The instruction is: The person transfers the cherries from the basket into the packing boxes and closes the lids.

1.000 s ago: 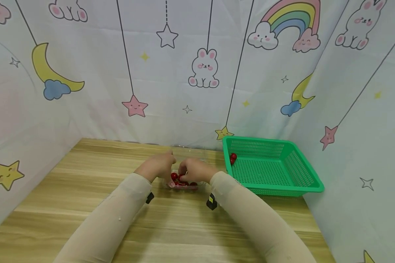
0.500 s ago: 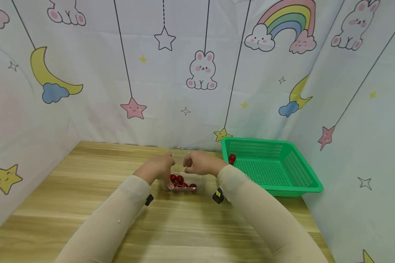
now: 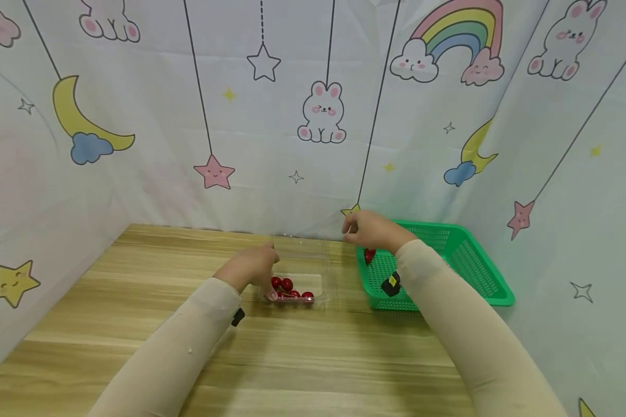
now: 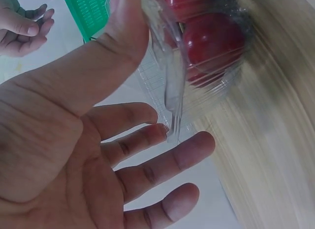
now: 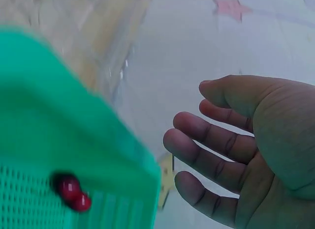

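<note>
A clear plastic clamshell box point(image 3: 315, 285) lies with its lid raised at the back of the table, several red cherries point(image 3: 287, 284) inside. My left hand point(image 3: 250, 267) is at the box's left end. In the left wrist view its thumb lies against the clear wall beside a cherry point(image 4: 214, 42), while the other fingers extend loosely past the edge. Over the left back part of a green basket point(image 3: 492, 295) is my right hand point(image 3: 372, 229), its fingers loosely bent with nothing between them. Cherries point(image 5: 71, 192) sit in the basket's corner in the right wrist view.
The wooden table point(image 3: 292, 353) runs back to a white curtain point(image 3: 162, 191) printed with stars, rabbits and moons. Another curtain wall rises at the right, close to the basket. The transparent lid point(image 3: 302, 246) stands up behind the box's tray.
My right hand has come up out of the box and moved right to above the basket. The left hand has stayed at the box's left end.
</note>
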A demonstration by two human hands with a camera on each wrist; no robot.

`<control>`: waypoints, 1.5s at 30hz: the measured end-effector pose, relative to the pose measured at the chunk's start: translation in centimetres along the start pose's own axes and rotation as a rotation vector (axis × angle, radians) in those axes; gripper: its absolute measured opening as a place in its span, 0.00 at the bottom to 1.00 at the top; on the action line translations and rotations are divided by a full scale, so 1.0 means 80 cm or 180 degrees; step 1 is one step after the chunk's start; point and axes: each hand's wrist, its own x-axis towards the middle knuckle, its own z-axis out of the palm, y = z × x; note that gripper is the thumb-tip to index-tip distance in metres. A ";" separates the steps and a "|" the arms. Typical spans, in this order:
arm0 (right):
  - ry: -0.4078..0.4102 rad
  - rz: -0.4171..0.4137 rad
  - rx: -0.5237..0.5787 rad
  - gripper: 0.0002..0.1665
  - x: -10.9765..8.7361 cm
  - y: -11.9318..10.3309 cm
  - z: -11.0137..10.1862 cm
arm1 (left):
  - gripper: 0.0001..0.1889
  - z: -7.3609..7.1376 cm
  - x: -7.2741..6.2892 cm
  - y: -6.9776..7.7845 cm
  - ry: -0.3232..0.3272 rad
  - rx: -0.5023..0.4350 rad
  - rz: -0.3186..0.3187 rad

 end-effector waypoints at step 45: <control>-0.0801 0.0620 0.0315 0.19 0.038 0.116 0.039 | 0.54 0.002 0.006 -0.003 0.0025 -0.0005 -0.0017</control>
